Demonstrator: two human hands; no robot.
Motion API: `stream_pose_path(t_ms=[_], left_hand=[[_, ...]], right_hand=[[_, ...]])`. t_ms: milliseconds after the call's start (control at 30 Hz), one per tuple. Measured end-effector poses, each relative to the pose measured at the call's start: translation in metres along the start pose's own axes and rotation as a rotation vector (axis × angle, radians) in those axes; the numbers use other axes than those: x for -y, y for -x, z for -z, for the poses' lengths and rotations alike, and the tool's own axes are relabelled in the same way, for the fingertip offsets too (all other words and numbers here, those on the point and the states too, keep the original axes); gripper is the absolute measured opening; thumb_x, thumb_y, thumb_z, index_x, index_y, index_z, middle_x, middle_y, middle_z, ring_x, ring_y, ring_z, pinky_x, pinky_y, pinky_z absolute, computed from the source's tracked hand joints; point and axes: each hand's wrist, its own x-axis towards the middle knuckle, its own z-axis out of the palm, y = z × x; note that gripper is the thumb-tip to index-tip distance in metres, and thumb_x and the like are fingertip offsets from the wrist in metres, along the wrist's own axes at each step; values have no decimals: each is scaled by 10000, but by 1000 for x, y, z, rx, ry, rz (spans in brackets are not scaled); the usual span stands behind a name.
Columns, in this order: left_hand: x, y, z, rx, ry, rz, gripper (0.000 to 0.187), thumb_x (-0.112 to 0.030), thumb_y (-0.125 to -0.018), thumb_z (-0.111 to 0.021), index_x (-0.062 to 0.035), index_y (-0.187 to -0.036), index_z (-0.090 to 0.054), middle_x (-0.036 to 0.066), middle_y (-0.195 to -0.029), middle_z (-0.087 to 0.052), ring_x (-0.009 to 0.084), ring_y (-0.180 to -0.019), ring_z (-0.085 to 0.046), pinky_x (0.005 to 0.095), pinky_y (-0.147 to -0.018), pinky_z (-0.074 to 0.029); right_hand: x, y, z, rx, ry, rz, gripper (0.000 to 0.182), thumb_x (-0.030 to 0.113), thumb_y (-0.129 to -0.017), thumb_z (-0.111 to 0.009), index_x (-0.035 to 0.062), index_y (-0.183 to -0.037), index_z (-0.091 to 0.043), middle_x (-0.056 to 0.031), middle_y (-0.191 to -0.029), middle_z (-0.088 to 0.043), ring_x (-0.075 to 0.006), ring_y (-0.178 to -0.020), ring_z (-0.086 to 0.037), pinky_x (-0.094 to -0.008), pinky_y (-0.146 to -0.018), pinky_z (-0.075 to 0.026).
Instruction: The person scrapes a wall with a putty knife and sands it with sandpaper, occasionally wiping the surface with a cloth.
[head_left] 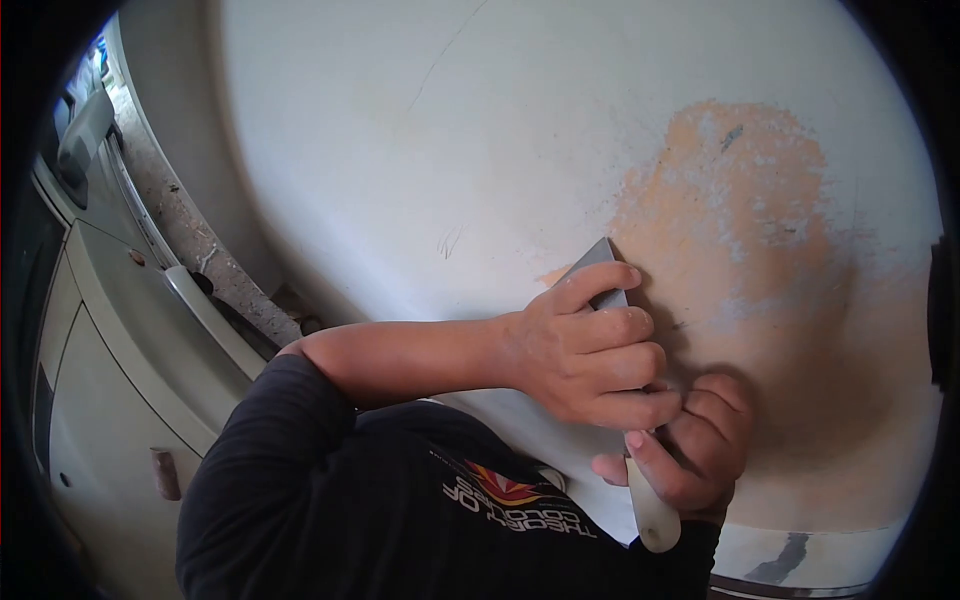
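Observation:
A scraper with a grey metal blade [585, 262] and a pale handle [655, 515] is held against the white wall [400, 180]. My left hand [605, 350] comes in from the left, its fingers curled over the blade, whose upper corner shows beyond them. Just below it on the right, my right hand [700, 435] is closed around the handle, and the handle's rounded end sticks out underneath. The two hands touch or nearly touch. Above and to the right of the blade, a rough orange-tan patch [690, 215] with whitish streaks marks the wall.
A pale vehicle [130, 370] stands close by on the left. Between it and the wall lies a strip of littered floor [180, 220]. The wall's lower edge has a dark grey mark [785, 558]. A dark printed shirt [400, 520] fills the bottom.

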Motion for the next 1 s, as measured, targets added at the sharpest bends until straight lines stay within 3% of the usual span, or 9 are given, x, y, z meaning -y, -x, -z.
stream_pose_path(t_ms=[33, 100, 167, 400, 700, 833, 900, 933, 1000], left_hand=[[2, -3, -2, -13, 27, -6, 47, -250, -849, -597, -225, -886, -612, -26, -818, -473, 167, -826, -530, 479, -892, -459], [4, -2, -5, -30, 55, -17, 51, -258, -842, -594, -223, -878, -606, -28, -811, -471, 165, -813, -520, 465, -862, -451], [1, 7, -4, 55, 74, -17, 111, -180, -809, -662, -262, -868, -615, -48, -843, -486, 157, -792, -494, 455, -803, -425], [5, 8, -5, 49, 113, -46, 67, -219, -835, -632, -259, -886, -614, -53, -846, -501, 153, -771, -491, 423, -780, -392], [13, 8, -3, 27, 217, -83, 33, -212, -865, -607, -243, -862, -618, -49, -833, -518, 145, -760, -494, 389, -780, -387], [22, 9, 5, 147, 218, -144, 46, -189, -847, -612, -232, -862, -618, -38, -837, -521, 152, -759, -499, 402, -804, -410], [27, 6, 24, 291, 190, -156, 63, -178, -822, -633, -217, -868, -618, -30, -845, -531, 156, -778, -529, 422, -853, -456], [28, 5, 33, 315, 194, -171, 63, -178, -822, -633, -217, -868, -618, -30, -845, -531, 156, -778, -529, 422, -853, -456], [34, 2, 50, 386, 114, -216, 93, -171, -803, -659, -208, -879, -617, -25, -841, -527, 163, -801, -549, 438, -889, -492]], right_hand=[[-3, -3, -2, 4, 6, 8, 386, 421, -883, -744, 136, -1047, -541, -49, -927, -540, -220, -708, -537, -410, -626, -445], [-7, -6, -10, -114, -118, 43, 291, 373, -872, -755, 138, -935, -595, -3, -661, -496, -157, -507, -490, -307, -486, -369], [-10, 4, -24, -156, -145, 45, 255, 319, -865, -751, 125, -920, -595, -13, -685, -524, -162, -532, -531, -302, -493, -386], [-7, 5, -31, -236, -293, 11, 220, 192, -819, -751, 81, -898, -579, -31, -721, -553, -197, -582, -614, -329, -549, -529], [-8, 3, -36, -187, -386, 30, 293, 172, -747, -804, 90, -921, -583, -21, -750, -547, -180, -590, -603, -343, -559, -542], [-13, 11, -37, -173, -250, 63, 340, 164, -712, -834, 102, -963, -613, -15, -761, -548, -178, -600, -598, -329, -577, -538], [-4, 11, -32, 83, -262, -54, 420, 150, -678, -869, 88, -1028, -645, -64, -861, -640, -224, -739, -676, -347, -679, -567], [8, 17, -37, 55, -265, -59, 420, 150, -678, -869, 88, -1028, -645, -64, -861, -640, -224, -739, -676, -347, -679, -567], [45, 45, -57, -26, -760, -576, 642, 120, -714, -862, 58, -1269, -545, -190, -1100, -681, -294, -934, -712, -388, -842, -565]])
